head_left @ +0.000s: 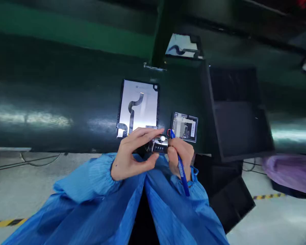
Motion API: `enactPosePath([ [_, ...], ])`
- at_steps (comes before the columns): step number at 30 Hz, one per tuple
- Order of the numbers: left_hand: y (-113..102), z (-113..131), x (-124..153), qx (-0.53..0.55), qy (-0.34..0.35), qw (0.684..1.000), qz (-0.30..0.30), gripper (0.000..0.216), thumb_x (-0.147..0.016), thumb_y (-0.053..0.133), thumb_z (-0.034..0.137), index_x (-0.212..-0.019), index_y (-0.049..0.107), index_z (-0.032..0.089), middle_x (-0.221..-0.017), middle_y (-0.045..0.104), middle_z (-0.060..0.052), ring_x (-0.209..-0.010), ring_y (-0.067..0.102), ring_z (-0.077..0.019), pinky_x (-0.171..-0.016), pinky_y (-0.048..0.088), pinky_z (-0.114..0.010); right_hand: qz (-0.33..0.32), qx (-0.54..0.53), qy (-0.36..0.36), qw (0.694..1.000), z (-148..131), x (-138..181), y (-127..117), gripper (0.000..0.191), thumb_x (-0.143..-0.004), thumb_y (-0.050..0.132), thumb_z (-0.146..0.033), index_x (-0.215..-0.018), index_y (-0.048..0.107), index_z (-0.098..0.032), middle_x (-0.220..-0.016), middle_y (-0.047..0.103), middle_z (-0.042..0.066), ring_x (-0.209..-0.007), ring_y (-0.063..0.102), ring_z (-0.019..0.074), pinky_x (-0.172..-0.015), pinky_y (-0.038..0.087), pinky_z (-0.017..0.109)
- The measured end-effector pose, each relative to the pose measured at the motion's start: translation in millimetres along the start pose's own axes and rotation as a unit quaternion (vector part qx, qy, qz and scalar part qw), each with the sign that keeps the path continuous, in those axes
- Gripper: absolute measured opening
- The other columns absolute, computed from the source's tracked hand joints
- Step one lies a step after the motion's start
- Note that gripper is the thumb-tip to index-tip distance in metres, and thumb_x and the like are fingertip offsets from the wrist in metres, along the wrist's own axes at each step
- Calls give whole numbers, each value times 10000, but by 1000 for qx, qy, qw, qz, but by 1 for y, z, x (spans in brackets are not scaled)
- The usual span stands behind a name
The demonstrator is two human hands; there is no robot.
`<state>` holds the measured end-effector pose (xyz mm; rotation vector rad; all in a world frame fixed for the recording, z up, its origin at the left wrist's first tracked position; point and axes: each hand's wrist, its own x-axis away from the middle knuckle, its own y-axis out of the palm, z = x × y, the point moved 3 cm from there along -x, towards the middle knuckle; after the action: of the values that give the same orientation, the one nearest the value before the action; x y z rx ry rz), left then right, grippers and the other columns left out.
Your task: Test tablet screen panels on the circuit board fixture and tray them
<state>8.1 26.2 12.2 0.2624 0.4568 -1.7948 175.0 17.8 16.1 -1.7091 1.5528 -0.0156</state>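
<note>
My left hand grips a small chrome tally counter from the left with its fingers and thumb; the counter has a round silver button and a dark number window. My right hand holds a blue pen and rests against the counter's right side. Just beyond my hands, a silver rectangular panel with a black ribbon cable lies on the dark green surface, its lower edge partly hidden by my left hand. A small black-bordered circuit card lies close to my right fingertips.
A black tray stands to the right, with more black boxes beneath it. Another pale panel lies farther back. A purple cloth, thin cables and yellow-black floor tape lie on the grey floor.
</note>
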Motion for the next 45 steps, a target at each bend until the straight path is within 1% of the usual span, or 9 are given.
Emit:
enactPosePath([
  [4, -1, -3, -1, 10, -5, 1000, 6, 588, -775, 681, 70, -1349, 639, 188, -1220, 690, -94, -1120, 639, -212, -987, 513, -320, -9, -5, 9, 1000, 1, -2, 2, 268, -996, 440, -227, -728, 455, -220, -617, 451, -34, -547, 431, 110, -534, 348, 258],
  [9, -2, -6, 2, 30, -22, 999, 5, 613, -783, 689, 76, -1374, 624, 223, -1266, 669, -93, -1145, 630, -237, -998, 518, -366, 5, -1, -6, 1000, 1, -3, 0, 191, -994, 472, -334, -859, 548, -223, -660, 516, -23, -571, 467, 125, -534, 363, 265],
  [17, -3, -4, 2, 29, -18, 999, 3, 622, -784, 684, 73, -1383, 616, 227, -1261, 666, -93, -1150, 623, -237, -999, 516, -375, -9, 0, -12, 1000, 1, -4, 2, 298, -1028, 393, -314, -767, 501, -219, -634, 473, -18, -568, 429, 122, -532, 352, 274],
  [24, -3, -6, 2, 33, -25, 999, 5, 625, -791, 686, 81, -1390, 613, 243, -1266, 661, -92, -1150, 623, -242, -1011, 517, -390, 5, 7, -12, 1000, 3, -3, -1, 197, -1001, 467, -365, -897, 562, -228, -677, 538, -19, -587, 483, 131, -537, 384, 273],
  [35, 1, -8, 3, 33, -23, 999, 2, 636, -788, 694, 81, -1396, 609, 248, -1263, 662, -80, -1146, 622, -223, -1020, 514, -352, 11, 32, -13, 999, 7, 0, 0, 287, -1016, 409, -297, -780, 553, -220, -632, 512, -8, -573, 471, 136, -551, 406, 280],
  [38, 3, -12, 2, 41, -48, 998, 4, 624, -809, 694, 94, -1403, 601, 261, -1293, 654, -83, -1172, 613, -240, -1035, 513, -371, 3, 41, 17, 999, 10, 0, -7, 167, -964, 540, -365, -967, 635, -227, -764, 643, 12, -636, 563, 152, -590, 468, 288],
  [41, 11, -16, 1, 67, -82, 994, 7, 672, -845, 684, 125, -1476, 513, 280, -1292, 645, -81, -1167, 613, -235, -993, 548, -344, -51, 38, 54, 996, 11, -2, -12, 541, -836, 731, -443, -1314, 568, -250, -1167, 708, 72, -906, 684, 224, -766, 564, 346],
  [43, 15, -20, 0, 86, -99, 991, 0, 721, -870, 675, 162, -1531, 416, 291, -1284, 628, -89, -1143, 621, -222, -938, 581, -320, -92, 28, 51, 994, 12, -5, -13, 588, -836, 750, -385, -1373, 535, -278, -1298, 678, 68, -1071, 686, 244, -898, 565, 367],
  [45, 11, -26, -6, 68, -100, 993, -10, 781, -872, 699, 228, -1559, 335, 300, -1379, 551, -114, -1199, 596, -239, -955, 585, -353, -101, 20, 55, 993, 21, -11, -19, 482, -846, 749, -317, -1300, 589, -297, -1245, 712, 35, -1075, 700, 222, -926, 562, 344],
])
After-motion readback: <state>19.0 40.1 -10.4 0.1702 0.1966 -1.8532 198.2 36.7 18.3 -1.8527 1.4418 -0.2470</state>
